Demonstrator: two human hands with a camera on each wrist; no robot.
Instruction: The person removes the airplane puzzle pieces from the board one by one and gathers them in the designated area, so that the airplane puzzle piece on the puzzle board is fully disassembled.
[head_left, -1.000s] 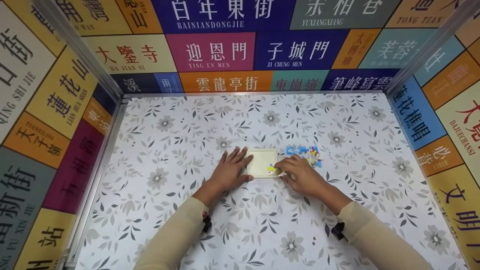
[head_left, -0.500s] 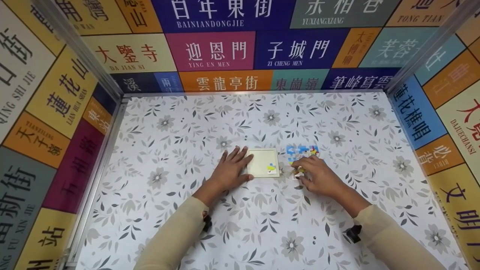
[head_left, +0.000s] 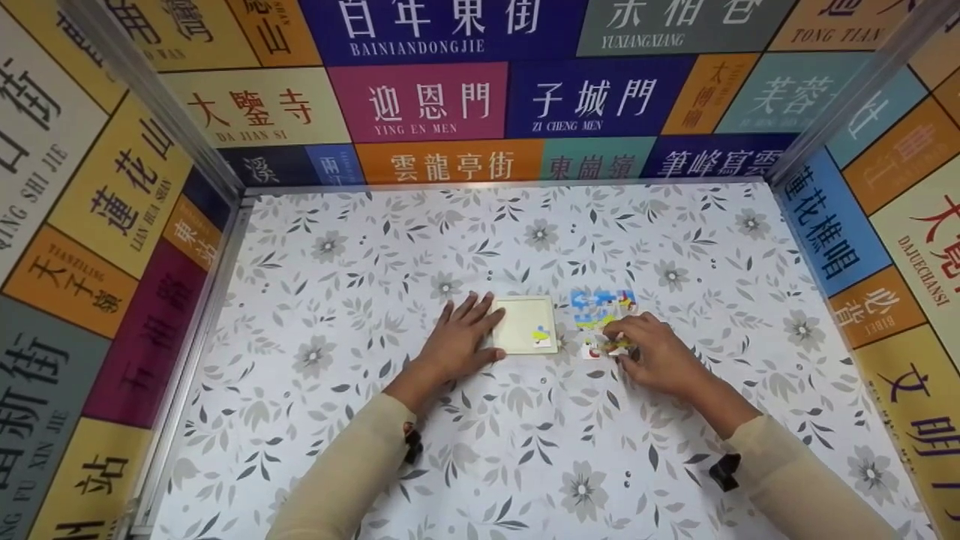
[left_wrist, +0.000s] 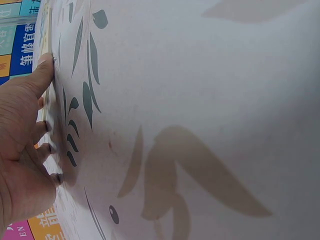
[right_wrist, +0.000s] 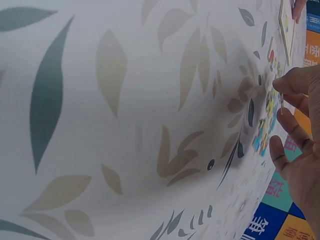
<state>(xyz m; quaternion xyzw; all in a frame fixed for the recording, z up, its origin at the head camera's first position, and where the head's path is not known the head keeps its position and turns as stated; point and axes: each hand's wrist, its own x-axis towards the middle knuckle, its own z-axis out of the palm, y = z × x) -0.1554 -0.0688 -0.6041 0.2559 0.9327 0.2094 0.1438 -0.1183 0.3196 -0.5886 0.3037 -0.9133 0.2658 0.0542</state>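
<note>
A shallow cream puzzle tray (head_left: 519, 324) lies on the flowered cloth, and one jigsaw piece (head_left: 541, 337) in yellow, blue and white sits in its near right corner. My left hand (head_left: 459, 341) rests at the tray's left side with spread fingers; its thumb and fingertips touch the edge. To the right of the tray lie several loose jigsaw pieces (head_left: 594, 301), mostly blue and yellow. Over their near side, my right hand (head_left: 658, 352) pinches a thin jigsaw piece (right_wrist: 282, 104) between thumb and finger. A white and red piece (head_left: 591, 348) lies just left of those fingertips.
Patterned cloth (head_left: 420, 240) covers the table. Panels with large lettering (head_left: 435, 105) stand along the back and both sides. A dark wrist device (head_left: 724, 472) sits on the right sleeve, another (head_left: 412, 442) on the left.
My right hand has left the tray's near right corner, where a piece now shows, and moved right to the loose pieces. The left hand has stayed in place.
</note>
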